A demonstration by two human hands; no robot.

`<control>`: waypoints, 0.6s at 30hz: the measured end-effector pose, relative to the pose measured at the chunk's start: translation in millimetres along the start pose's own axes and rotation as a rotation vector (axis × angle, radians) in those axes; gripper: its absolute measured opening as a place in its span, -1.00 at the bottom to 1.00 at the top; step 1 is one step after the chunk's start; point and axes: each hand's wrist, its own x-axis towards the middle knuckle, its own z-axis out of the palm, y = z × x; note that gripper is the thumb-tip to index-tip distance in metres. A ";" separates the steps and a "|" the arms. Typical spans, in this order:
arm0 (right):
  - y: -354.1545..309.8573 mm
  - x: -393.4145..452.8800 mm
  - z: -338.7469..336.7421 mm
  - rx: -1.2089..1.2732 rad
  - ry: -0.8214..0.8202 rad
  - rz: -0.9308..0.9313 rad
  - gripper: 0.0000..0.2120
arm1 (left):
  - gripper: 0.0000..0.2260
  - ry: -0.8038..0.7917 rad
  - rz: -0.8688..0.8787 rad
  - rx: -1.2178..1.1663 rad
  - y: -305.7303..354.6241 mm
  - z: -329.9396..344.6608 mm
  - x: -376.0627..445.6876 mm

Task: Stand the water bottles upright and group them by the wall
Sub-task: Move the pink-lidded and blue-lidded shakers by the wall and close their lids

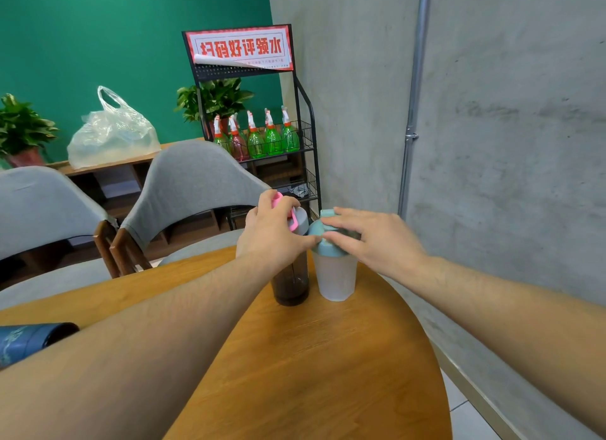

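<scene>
Stood upright side by side at the far edge of the worktop (328,357), close to the concrete wall (492,144): a dark bottle (291,284) with a pink-trimmed lid and, touching or nearly touching it on the side nearer the wall, a frosted bottle (337,277) with a teal lid. Left hand (269,233) draped over the dark bottle's lid, grip curled around the pink loop. Right hand (370,239) laid on the teal lid, fingers flat and loosely spread, more a press than a clasp. Looked like the grouping step for these two, nearly settled. Farther from the wall, at the worktop's near edge, lay a third, dark blue bottle (29,341) on its side. Judged next: release both, reach for that one, stand it up and bring it beside the pair.
</scene>
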 end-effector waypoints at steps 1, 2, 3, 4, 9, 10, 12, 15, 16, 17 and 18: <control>1.2 -0.3 0.5 -0.006 -0.023 0.009 -0.66 | -0.39 -0.007 0.004 -0.005 -0.5 -0.7 0.0; 2.9 0.6 1.0 0.004 -0.040 0.018 -0.66 | -0.40 -0.012 0.006 -0.009 -0.7 -1.5 -0.3; 4.1 2.6 1.5 0.026 -0.051 0.025 -0.66 | -0.42 -0.015 0.009 -0.010 -0.9 -2.5 -0.6; 5.5 5.0 2.0 0.050 -0.064 0.035 -0.66 | -0.43 -0.018 0.013 -0.008 -1.3 -3.1 -0.9; 11.2 16.0 8.9 0.120 -0.126 0.065 -0.63 | -0.49 -0.039 0.033 -0.019 -2.5 -5.4 0.2; 12.2 17.1 9.8 0.132 -0.130 0.070 -0.63 | -0.49 -0.051 0.032 -0.019 -2.6 -6.1 1.4; 11.9 17.1 9.2 0.145 -0.137 0.083 -0.61 | -0.46 -0.079 0.026 -0.007 -2.5 -7.9 3.9; 7.5 13.3 6.5 0.160 -0.137 0.091 -0.55 | -0.38 -0.108 0.012 0.006 -2.1 -11.0 5.5; 5.3 11.4 5.6 0.168 -0.134 0.091 -0.52 | -0.35 -0.112 0.006 0.011 -1.6 -11.3 5.2; -0.1 9.7 2.3 0.168 -0.127 0.082 -0.51 | -0.33 -0.110 0.001 0.014 -1.5 -14.1 3.4; -4.7 8.5 -0.2 0.166 -0.123 0.075 -0.51 | -0.31 -0.111 0.000 0.017 -1.1 -15.7 2.1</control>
